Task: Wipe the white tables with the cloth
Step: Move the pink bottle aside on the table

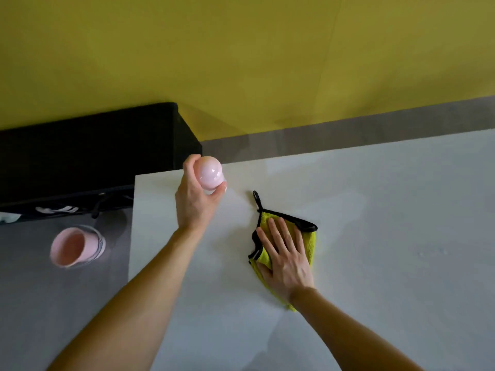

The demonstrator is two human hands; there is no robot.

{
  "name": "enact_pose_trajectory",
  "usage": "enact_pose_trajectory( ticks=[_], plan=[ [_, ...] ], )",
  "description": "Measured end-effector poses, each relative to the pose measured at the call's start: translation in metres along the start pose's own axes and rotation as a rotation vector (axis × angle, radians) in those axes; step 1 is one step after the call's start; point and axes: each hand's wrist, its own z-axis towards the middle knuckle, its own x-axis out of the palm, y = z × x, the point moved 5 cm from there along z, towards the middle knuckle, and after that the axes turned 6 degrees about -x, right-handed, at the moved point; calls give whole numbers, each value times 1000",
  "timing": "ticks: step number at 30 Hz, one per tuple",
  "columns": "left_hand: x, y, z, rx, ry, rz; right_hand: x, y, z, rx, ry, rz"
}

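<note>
Pinning the soft, limp cloth (308, 243), the right hand (286, 261) lies flat (left hand (192, 203), ten o'clock, grips a pink container (210, 174)).

The smooth white bench (375, 236) is plain. The fluffy yellow-green microfibre cloth (308, 245) has black edging and a black loop at its 11 o'clock corner. The glossy pale pink rounded object (210, 174) shows white glints. At 9 o'clock, a pale pink cylindrical container (72, 246) carries thin dark stripes. The plain wall (241, 49) is mustard yellow, and the floor (53, 290) is grey.
</note>
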Motion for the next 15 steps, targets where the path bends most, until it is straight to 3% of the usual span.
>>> enact_pose_trajectory(
  ticks=[3,9,12,15],
  plan=[
    [-30,41,6,-75,-37,41,11,28,23,-120,55,-27],
    [-45,75,3,-131,-20,73,14,33,28,-130,55,-62],
    [-50,73,-1,-79,-1,169,13,34,29,-125,84,-71],
    [-63,54,-16,144,-119,330,12,33,28,-138,104,-68]
  ],
)
